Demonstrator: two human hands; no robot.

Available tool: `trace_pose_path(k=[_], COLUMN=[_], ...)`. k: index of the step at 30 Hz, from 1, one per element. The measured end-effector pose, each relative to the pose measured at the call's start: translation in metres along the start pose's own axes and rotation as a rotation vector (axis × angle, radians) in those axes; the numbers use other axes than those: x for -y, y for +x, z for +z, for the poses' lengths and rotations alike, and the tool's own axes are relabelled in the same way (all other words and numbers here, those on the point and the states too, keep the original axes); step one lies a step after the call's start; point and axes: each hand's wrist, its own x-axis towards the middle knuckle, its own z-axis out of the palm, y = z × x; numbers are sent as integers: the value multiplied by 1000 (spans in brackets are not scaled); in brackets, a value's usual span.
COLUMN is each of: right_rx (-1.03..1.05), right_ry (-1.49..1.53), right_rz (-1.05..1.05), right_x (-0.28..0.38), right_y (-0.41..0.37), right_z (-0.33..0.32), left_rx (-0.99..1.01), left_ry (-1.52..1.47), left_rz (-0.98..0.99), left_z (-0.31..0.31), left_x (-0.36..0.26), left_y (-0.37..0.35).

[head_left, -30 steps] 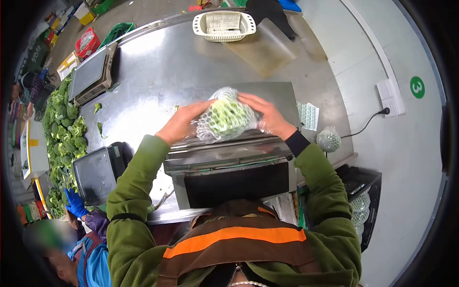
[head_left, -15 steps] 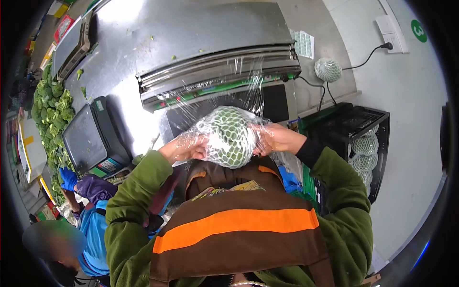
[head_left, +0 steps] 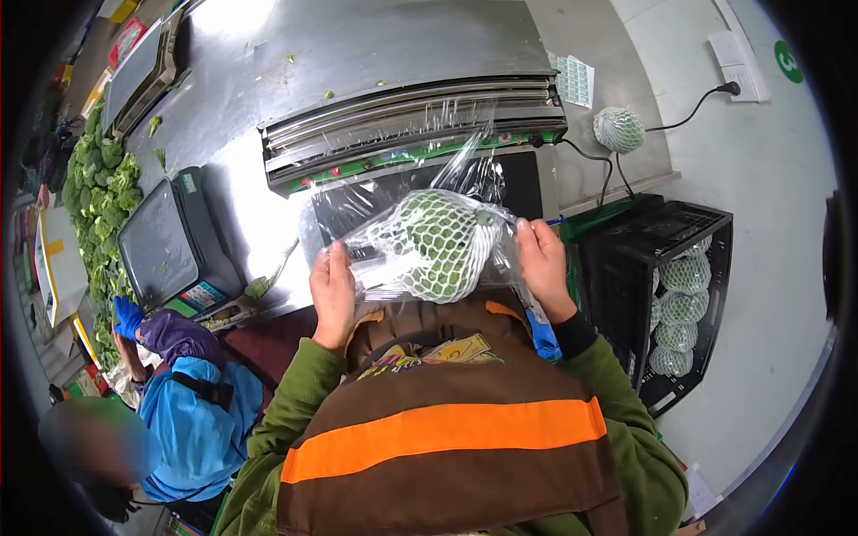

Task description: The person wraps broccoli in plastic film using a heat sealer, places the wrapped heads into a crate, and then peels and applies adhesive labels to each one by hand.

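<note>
Left hand (head_left: 332, 295) and right hand (head_left: 543, 268) spread wider now — fingertips pinched on clear film (head_left: 374, 236), so it stretches out around the netted vegetable (head_left: 436, 246) between them — near side of the wrapping machine (head_left: 357, 125).

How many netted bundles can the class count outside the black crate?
2: the first bundle is in film between the left hand and right hand; the second bundle is on the table.
</note>
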Motion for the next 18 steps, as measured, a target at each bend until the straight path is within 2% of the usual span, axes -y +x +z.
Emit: trace_pose_path(k=[1,3,5,7,8,9,11,12,13,14,15,17,18], right_rx=[55,61,70,206,291,375,444,534,586,641,690,777,820], right_ry=[30,83,125,-28,-50,-73,299,664,745,772,779,759,743], right_rz=[103,130,166,-6,-52,-103,220,501,583,614,626,630,619], right_x=[-6,-52,-98,-126,-143,-150,-133,-123,-114,-108,-103,-95,-92], right_y=[-2,7,12,22,27,32,33,22,19,16,11,-1,-5], right_z=[-4,4,15,36,53,69,104,102,102,101,99,95,95], left_rx=[-6,-32,28,168,136,263,356,490,628,526,458,454,491], left_ry=[3,133,351,426,530,683,758,757,751,507,-25,-480,-186], left_rz=[-4,-187,-145,-164,-87,16,-70,42,153,188,102,-372,-68], left_z=[-8,-17,-15,-24,-9,-6,18,23,28,46,55,59,59], left_x=[16,42,55,97,74,82,76,98,122,87,105,93,84], left_y=[-1,1,3,22,9,9,12,21,28,9,6,0,-6])
